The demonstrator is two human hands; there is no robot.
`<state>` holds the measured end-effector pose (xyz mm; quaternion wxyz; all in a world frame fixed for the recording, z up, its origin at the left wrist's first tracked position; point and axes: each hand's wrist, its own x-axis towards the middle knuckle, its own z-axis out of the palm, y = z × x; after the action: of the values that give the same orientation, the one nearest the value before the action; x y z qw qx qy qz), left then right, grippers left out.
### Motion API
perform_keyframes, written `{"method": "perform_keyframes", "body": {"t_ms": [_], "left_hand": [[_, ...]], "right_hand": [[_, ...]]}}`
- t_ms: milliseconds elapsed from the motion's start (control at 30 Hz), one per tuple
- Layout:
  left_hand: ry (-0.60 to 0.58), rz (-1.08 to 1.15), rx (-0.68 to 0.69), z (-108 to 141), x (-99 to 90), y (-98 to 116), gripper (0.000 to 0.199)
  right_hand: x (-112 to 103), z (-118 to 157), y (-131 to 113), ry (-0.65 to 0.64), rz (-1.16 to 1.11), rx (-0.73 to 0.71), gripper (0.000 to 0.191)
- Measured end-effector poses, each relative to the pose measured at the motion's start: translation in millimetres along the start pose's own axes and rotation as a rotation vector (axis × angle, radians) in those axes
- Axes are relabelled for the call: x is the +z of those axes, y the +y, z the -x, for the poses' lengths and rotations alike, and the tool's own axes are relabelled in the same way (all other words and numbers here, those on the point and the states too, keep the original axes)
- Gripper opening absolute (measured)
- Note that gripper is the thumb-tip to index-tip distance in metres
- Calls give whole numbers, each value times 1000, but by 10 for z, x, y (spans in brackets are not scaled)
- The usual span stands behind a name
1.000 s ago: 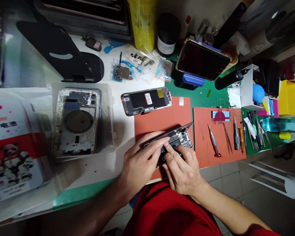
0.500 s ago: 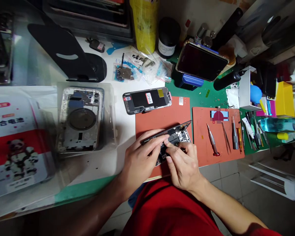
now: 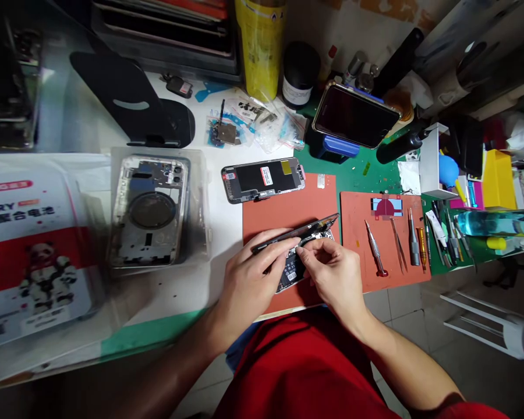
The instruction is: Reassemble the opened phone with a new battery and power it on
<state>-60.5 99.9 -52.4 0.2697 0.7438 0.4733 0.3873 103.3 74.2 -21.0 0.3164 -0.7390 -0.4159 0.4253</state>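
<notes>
An opened phone lies on the left orange mat, its battery and inner parts showing. Its screen is tilted up along the far side. My left hand holds that raised screen, the fingers lying along it and reaching over the inside. Over the phone's interior, my right hand has thumb and forefinger closed at the inner parts near the left fingertips. Whatever lies between those right fingertips is too small or hidden to make out. Beyond the hands rests a second screen assembly, back side up.
On the right mat lie a screwdriver, tweezers and more tools. A phone leans on a blue stand behind. To the left are a phone back housing in a clear tray and a battery box.
My right hand has shifted and turned slightly, uncovering more of the battery. The left hand still holds the tilted screen. The whole view has moved a little.
</notes>
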Motion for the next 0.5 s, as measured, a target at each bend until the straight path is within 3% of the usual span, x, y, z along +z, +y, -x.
{"method": "perform_keyframes", "body": {"t_ms": [500], "left_hand": [[-4,25,3,-6,-10,9,30]], "right_hand": [[25,-8,12,17,37,-57,24]]}}
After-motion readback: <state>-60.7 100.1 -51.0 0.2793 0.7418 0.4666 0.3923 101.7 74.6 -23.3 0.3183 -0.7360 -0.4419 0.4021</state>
